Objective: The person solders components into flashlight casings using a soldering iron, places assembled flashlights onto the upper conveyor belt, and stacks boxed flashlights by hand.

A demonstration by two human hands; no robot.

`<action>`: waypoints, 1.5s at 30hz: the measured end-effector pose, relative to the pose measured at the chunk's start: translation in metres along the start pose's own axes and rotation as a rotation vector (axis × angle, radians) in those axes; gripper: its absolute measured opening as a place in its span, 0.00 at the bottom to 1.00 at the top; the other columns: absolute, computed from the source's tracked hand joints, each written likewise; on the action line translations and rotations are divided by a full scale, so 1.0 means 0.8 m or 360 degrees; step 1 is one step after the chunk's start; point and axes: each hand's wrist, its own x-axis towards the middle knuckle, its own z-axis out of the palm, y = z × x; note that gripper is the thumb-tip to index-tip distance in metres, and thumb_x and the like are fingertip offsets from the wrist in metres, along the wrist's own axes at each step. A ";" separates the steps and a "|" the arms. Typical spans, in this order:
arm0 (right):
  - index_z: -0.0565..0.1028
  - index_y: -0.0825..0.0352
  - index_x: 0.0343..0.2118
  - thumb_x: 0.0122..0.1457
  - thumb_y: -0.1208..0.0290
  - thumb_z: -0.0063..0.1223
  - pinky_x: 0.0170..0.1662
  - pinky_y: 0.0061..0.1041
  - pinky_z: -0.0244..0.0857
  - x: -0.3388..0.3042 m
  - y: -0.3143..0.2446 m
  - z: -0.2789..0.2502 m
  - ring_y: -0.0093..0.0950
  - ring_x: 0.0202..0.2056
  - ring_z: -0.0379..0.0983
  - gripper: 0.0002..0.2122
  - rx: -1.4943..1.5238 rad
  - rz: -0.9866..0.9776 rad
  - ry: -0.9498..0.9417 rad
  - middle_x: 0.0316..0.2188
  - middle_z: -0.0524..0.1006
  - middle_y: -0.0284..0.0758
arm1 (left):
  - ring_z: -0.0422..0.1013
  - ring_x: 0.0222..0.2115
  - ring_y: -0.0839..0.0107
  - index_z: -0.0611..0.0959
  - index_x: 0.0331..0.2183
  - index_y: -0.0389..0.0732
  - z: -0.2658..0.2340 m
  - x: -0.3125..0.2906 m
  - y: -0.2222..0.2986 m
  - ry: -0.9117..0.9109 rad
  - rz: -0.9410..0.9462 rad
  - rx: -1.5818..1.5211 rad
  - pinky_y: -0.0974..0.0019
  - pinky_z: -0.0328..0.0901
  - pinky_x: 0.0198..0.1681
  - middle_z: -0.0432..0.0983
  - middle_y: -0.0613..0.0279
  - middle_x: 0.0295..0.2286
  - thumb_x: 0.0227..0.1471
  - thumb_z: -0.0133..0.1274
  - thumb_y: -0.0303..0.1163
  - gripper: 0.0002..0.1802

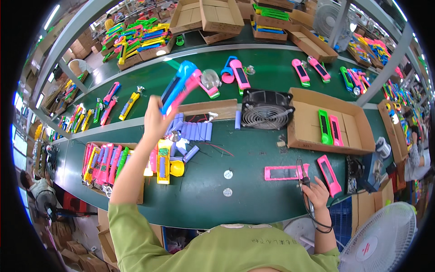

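Note:
My left hand point(157, 119) is raised over the far side of the bench, closed on a blue plastic casing with a dark panel point(177, 85). A pink casing point(185, 94) overlaps it, blurred; whether my fingers hold that one too is unclear. My right hand point(316, 194) grips a soldering iron point(305, 180) with its cable running down past the wrist. Beside its tip lies a pink casing with a dark panel point(283, 172), and another pink casing point(329, 176) rests to the right. Below my left hand are purple battery cells point(197, 131) and a yellow casing point(163, 163).
A black fan point(266, 109) stands mid-bench beside a cardboard tray point(331, 143) holding a green and a pink casing. At left, a box point(140, 192) is packed with casings. Behind runs a green belt point(156, 75) carrying several casings. A white fan point(380, 240) stands lower right.

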 end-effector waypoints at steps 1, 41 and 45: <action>0.72 0.60 0.33 0.44 0.73 0.57 0.44 0.36 0.65 0.004 0.002 0.001 0.29 0.30 0.74 0.11 -0.0009 -0.0014 -0.0070 0.24 0.75 0.32 | 0.63 0.25 0.53 0.63 0.28 0.38 0.014 0.032 -0.032 0.0048 0.0013 0.0137 0.58 0.59 0.29 0.62 0.53 0.24 0.35 0.61 0.32 0.23; 0.71 0.65 0.41 0.44 0.84 0.49 0.31 0.28 0.67 -0.015 -0.071 0.047 0.38 0.28 0.74 0.17 0.0502 0.0530 0.0007 0.29 0.76 0.41 | 0.69 0.34 0.56 0.74 0.30 0.37 -0.027 -0.136 -0.025 -0.0292 -0.0638 0.1345 0.56 0.65 0.36 0.67 0.50 0.35 0.36 0.58 0.37 0.18; 0.70 0.65 0.43 0.45 0.83 0.48 0.34 0.30 0.67 -0.029 -0.073 0.033 0.38 0.32 0.74 0.19 0.0538 0.0605 -0.0016 0.32 0.75 0.41 | 0.70 0.34 0.56 0.70 0.34 0.38 -0.032 -0.130 -0.030 -0.0563 -0.0670 0.1251 0.57 0.66 0.36 0.71 0.51 0.30 0.34 0.60 0.35 0.23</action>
